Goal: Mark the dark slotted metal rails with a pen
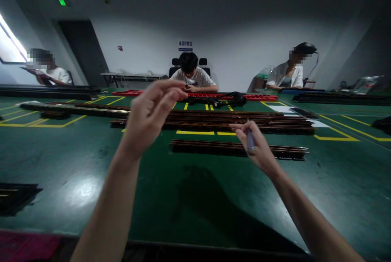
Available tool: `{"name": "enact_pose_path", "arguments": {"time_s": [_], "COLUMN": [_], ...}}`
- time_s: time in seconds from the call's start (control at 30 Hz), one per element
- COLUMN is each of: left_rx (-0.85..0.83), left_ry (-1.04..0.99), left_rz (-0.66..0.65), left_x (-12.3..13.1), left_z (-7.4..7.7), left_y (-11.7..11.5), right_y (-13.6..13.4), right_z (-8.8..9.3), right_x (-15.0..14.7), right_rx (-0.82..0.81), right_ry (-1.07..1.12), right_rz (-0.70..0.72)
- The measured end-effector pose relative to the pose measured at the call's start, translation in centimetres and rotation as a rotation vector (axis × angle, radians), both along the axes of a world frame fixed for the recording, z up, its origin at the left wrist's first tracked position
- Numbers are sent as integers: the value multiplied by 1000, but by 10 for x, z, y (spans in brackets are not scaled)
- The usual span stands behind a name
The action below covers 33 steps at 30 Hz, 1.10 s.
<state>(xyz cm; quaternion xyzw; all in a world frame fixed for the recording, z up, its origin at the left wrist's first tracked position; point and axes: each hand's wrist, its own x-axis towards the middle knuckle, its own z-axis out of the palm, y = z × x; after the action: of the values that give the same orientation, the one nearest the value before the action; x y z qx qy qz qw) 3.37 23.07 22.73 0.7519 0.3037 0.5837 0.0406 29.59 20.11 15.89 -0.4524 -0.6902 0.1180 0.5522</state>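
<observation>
My left hand (149,113) is raised above the table, its fingers stretched forward and the thumb apart from them; no object shows in it. Held in my right hand (258,148) is what looks like a small screwdriver with a purplish handle (251,142), lying across the palm under the thumb. The index finger points left. Below and behind the right hand lies a short bundle of dark, copper-edged strips (207,146). Farther back, a wider stack of similar long strips (201,120) stretches sideways, partly hidden by my left hand.
The green table (146,197) bears yellow tape markings. Red racks (259,97) and a black coiled cable (236,99) lie beyond the strips. More dark strips (16,197) sit at near left. Three people sit across the table, one straight ahead (195,78).
</observation>
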Motion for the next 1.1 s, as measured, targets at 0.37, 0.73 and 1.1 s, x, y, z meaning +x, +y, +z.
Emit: {"name": "enact_pose_path", "arguments": {"time_s": [0.37,0.73,1.1], "left_rx": [-623,-784,-816], "left_ry": [514,435,381], "left_rz": [502,405,385], "left_x": [7,-9,-6], "left_z": [-129,-166,-162], "left_y": [90,100,96], "right_y": [66,75,88], "right_z": [-119,-118,-86], "right_x": [32,42,-45], "right_rx": [-136,-110,-18], "right_ry": [-394,-404,-182], "right_rz": [-274,-382,-91]}}
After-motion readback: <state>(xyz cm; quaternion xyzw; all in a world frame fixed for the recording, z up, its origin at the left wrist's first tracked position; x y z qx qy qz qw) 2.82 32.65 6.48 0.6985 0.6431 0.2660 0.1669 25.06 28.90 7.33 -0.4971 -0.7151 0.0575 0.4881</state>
